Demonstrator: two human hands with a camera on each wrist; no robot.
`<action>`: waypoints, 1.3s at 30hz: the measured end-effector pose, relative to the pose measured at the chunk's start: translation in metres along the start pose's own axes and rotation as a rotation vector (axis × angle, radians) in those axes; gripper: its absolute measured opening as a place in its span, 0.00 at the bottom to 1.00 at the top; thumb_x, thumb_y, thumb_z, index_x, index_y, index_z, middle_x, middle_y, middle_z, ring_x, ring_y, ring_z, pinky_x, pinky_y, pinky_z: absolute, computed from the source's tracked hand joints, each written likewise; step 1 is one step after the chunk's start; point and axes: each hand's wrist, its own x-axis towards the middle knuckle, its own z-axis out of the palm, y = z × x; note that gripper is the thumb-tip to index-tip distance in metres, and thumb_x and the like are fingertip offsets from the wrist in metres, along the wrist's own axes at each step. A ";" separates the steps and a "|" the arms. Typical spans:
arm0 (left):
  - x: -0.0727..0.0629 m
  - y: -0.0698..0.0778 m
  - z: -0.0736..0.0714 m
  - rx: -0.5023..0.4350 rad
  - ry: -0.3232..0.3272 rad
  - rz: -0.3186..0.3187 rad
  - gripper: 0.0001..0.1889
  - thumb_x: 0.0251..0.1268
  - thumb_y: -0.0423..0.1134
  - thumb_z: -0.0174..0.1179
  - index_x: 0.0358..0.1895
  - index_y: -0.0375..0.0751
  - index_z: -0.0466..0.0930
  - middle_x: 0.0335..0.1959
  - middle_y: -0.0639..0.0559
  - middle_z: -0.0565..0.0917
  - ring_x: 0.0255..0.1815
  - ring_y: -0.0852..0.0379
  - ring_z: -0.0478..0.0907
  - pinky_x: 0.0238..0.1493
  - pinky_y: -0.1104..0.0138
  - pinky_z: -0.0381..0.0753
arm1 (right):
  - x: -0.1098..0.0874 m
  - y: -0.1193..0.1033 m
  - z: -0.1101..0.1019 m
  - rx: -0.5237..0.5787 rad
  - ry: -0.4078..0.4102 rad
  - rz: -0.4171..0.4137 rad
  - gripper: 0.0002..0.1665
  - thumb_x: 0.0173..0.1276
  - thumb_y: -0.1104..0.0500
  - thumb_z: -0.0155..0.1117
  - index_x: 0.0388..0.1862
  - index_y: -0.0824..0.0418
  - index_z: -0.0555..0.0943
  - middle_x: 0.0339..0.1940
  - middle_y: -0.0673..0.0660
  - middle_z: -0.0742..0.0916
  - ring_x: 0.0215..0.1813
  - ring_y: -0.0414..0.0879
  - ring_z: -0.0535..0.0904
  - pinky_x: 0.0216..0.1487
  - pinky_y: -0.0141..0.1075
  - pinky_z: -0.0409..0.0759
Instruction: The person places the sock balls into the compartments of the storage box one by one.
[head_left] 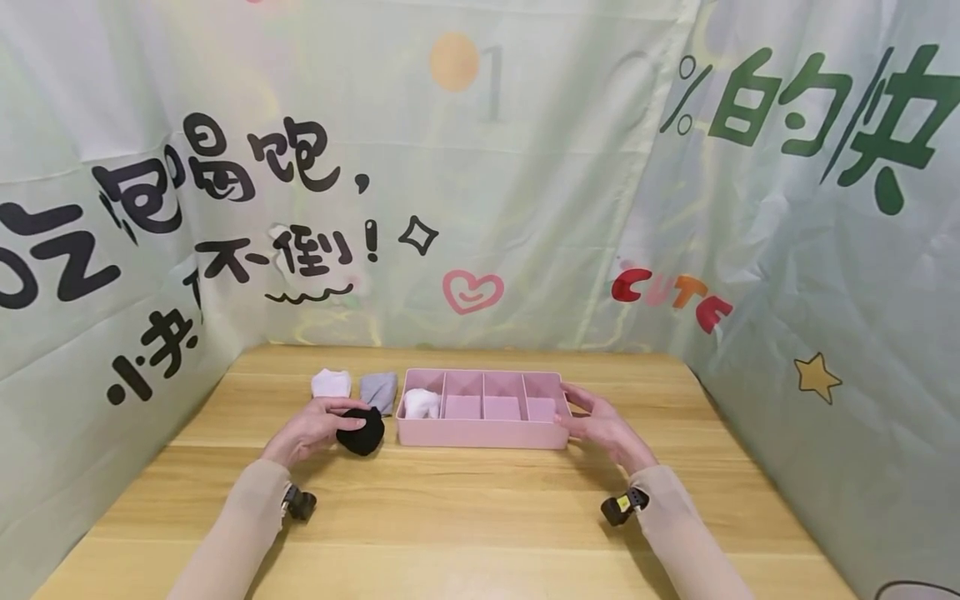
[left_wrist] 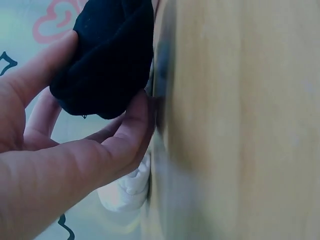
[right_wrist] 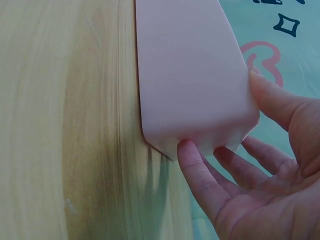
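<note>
At the left end of a pink, four-compartment plastic box (head_left: 483, 434) on the light wooden table (head_left: 465, 517), the left hand (head_left: 311, 427) pinches a rolled black fabric bundle (head_left: 361, 433) between thumb and fingertips. Looks like a light hold, I guess so the soft roll doesn't come undone. Can't tell if it touches the wood. The right hand (head_left: 603, 423) grips the box's right end, thumb up by the rim and fingers against the end wall, probably to stop it sliding. A fluffy white fabric bundle (head_left: 422, 403) sits in the leftmost compartment; a pale whitish one (head_left: 331, 384) and a soft grey one (head_left: 380, 390) wait just behind the black roll, likely parked there for easy left-hand reach.

Writing-wise: the printed cloth backdrop (head_left: 540, 208) has black "喝饱," (head_left: 300, 158) and "不倒!" (head_left: 303, 248), green "%的快" (head_left: 746, 104) (cut off at the edge), and a multicoloured "CUTE" (head_left: 628, 285). No brand visible on the box, fwiw.
</note>
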 end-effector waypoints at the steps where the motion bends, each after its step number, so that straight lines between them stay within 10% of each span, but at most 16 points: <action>1: 0.000 0.001 0.000 -0.006 -0.002 0.008 0.25 0.61 0.32 0.67 0.61 0.29 0.75 0.52 0.41 0.83 0.24 0.66 0.75 0.21 0.75 0.71 | 0.000 0.000 0.000 0.005 0.003 0.003 0.44 0.69 0.62 0.64 0.79 0.60 0.55 0.77 0.68 0.61 0.71 0.66 0.66 0.59 0.46 0.80; 22: 0.005 0.023 0.013 0.118 0.214 0.128 0.29 0.62 0.43 0.68 0.65 0.38 0.75 0.72 0.35 0.66 0.73 0.43 0.61 0.68 0.57 0.68 | 0.002 0.003 0.000 -0.027 0.024 0.009 0.43 0.68 0.61 0.65 0.78 0.59 0.57 0.77 0.68 0.63 0.64 0.58 0.75 0.53 0.41 0.82; 28: 0.012 0.025 0.020 0.076 0.259 0.152 0.29 0.60 0.45 0.70 0.64 0.41 0.77 0.67 0.36 0.71 0.66 0.47 0.70 0.68 0.59 0.69 | 0.003 0.001 0.000 -0.006 0.016 0.009 0.43 0.69 0.62 0.64 0.79 0.60 0.56 0.77 0.68 0.61 0.69 0.64 0.69 0.56 0.43 0.82; 35: 0.021 0.032 0.036 -0.060 0.263 0.202 0.28 0.61 0.40 0.69 0.65 0.39 0.76 0.63 0.38 0.75 0.44 0.70 0.76 0.44 0.79 0.75 | 0.002 0.001 0.000 -0.023 0.022 0.009 0.43 0.69 0.61 0.65 0.78 0.59 0.56 0.77 0.68 0.62 0.63 0.57 0.75 0.55 0.44 0.82; 39: 0.027 0.038 0.046 -0.077 0.274 0.223 0.27 0.61 0.41 0.69 0.64 0.39 0.76 0.64 0.38 0.76 0.52 0.64 0.77 0.49 0.77 0.76 | 0.002 0.002 -0.001 -0.038 0.021 0.012 0.43 0.69 0.60 0.65 0.79 0.58 0.56 0.77 0.67 0.62 0.61 0.54 0.76 0.55 0.45 0.81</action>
